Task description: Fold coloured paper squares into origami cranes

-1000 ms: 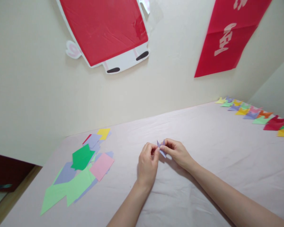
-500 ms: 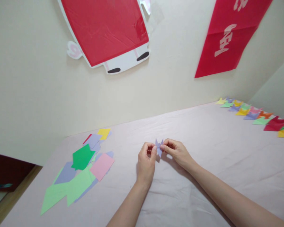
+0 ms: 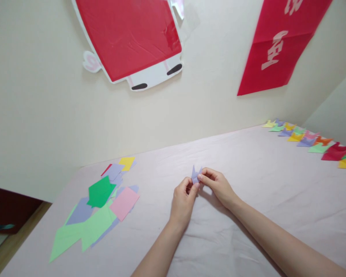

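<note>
Hands (image 3: pixel 183 201) around lavender folded paper (image 3: pixel 195 177), its lower end hidden.

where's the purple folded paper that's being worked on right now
In the head view, the purple folded paper is slightly right of and below centre, held at the fingertips between the left hand and right hand, over the pale cloth.

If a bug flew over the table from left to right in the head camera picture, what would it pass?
Dark green paper → pink paper → left hand → small folded purple paper → right hand → row of colorful folded papers.
</note>
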{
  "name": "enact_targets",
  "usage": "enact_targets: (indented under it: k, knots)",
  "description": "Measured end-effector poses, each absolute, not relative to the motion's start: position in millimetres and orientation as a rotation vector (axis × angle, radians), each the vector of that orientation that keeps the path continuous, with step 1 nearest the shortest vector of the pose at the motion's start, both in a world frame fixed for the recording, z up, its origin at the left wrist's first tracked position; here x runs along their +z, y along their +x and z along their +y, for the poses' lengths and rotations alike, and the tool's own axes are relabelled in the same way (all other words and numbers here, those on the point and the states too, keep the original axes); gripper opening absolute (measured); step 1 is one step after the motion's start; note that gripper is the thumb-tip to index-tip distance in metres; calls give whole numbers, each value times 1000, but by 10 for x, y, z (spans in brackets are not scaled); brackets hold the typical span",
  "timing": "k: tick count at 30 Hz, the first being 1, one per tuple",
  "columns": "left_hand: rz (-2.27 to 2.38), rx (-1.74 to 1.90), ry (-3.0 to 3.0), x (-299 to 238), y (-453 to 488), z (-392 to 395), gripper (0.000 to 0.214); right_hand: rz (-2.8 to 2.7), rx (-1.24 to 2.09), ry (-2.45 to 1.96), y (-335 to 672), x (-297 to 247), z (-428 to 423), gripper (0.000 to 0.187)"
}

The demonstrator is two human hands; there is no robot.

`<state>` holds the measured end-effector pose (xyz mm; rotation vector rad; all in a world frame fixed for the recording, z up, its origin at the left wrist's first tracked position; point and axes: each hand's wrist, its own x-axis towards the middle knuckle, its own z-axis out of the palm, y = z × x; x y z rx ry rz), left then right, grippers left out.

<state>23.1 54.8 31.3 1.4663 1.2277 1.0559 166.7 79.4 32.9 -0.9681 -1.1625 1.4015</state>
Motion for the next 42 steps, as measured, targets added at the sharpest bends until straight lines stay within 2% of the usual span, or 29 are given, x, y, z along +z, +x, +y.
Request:
enact_targets:
  k: [12,21,25,30,37,42]
  knots:
    - [1235,1003,1551,364,231,536,26,-1121,1350,-958,1679,309,800,29]
    - [1416,958,1962,420,234,511,19,-1071,1383,-932,1689,337,804,26]
    - [1310,1156,1858,404,238,536,9,-1082,1395,-917,1679,314,807,26]
    - [1287,1266,1844,374,241,533,10,-1092,1382,-922,1680,282,816,26]
    - [1269,1265,1849,394,267,515,11,-1095,1398,-918,1685,301,803,28]
    - [1262,1122,1800,428,268,488,15,-1045,1409,-900,1690,321,808,25]
